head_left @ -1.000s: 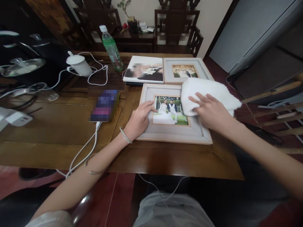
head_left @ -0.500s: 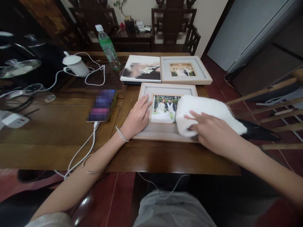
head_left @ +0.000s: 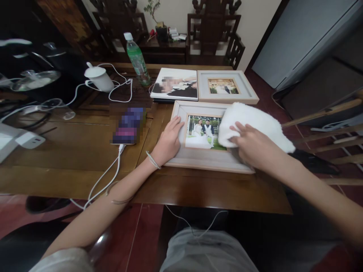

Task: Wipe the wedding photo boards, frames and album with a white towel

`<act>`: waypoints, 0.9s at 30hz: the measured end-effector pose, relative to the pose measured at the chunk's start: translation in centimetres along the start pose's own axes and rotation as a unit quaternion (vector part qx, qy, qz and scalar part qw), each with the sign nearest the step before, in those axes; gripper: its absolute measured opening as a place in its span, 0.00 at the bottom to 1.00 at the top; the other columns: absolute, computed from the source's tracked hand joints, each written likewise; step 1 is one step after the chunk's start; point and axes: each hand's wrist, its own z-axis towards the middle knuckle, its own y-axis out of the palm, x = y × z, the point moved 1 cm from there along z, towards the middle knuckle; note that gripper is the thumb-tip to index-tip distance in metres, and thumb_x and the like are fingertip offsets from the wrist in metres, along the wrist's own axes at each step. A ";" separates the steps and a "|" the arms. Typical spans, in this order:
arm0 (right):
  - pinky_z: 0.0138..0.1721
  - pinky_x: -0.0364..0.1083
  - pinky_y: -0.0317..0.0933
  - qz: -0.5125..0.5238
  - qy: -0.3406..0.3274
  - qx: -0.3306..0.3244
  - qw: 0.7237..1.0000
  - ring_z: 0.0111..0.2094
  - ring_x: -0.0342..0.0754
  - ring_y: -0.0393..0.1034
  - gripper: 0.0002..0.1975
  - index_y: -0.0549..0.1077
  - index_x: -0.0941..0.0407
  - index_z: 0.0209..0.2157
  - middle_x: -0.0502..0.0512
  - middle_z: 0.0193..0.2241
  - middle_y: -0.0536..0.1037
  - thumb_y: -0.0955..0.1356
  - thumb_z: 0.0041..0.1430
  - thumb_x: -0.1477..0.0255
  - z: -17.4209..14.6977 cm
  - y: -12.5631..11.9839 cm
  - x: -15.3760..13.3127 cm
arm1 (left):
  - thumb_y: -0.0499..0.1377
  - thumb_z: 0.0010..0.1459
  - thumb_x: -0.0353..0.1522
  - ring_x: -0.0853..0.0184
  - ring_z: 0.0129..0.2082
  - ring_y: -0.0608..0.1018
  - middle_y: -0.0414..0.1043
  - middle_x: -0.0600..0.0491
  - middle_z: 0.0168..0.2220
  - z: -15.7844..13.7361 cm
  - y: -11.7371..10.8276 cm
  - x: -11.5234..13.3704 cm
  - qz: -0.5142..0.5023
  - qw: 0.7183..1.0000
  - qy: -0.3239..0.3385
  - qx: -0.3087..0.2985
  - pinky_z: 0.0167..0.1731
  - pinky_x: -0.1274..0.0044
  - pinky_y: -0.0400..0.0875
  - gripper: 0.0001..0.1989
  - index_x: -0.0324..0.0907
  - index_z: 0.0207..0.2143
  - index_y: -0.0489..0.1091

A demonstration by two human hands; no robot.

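Note:
A picture frame (head_left: 187,158) with a pale wooden border lies flat on the table, holding a photo (head_left: 202,132) of two people outdoors. My left hand (head_left: 168,141) rests on its left side, fingers stretched out and lying along the border. Over the frame's right part, my right hand (head_left: 249,145) is closed on a fluffy white cloth (head_left: 255,122). The cloth covers the frame's upper right corner and the photo's right edge, and its far end hangs out past the frame. Fingers under the cloth are partly hidden.
Behind the frame lie a second frame (head_left: 249,88) and a white photo panel (head_left: 176,73). Leftward stand a green bottle (head_left: 137,62), a lidded white cup (head_left: 99,78), a phone (head_left: 129,126) on a white cable (head_left: 113,166) and a pot (head_left: 36,81). Wooden rails (head_left: 323,113) rise at right.
My right hand and the cloth have moved up and slightly right across the frame, baring more of the photo and the lower border. My left hand stays on the left border. The view has shifted slightly.

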 end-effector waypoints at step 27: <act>0.55 0.72 0.53 0.038 0.048 0.021 0.998 0.63 0.70 0.53 0.32 0.74 0.60 0.53 0.62 0.66 0.61 0.57 0.49 0.91 6.4 2.4 1.0 | 0.46 0.54 0.16 0.57 0.68 0.59 0.63 0.42 0.63 0.0 -0.3 0.5 0.023 0.999 -0.006 -0.025 0.66 0.57 0.58 0.32 0.36 0.62 0.60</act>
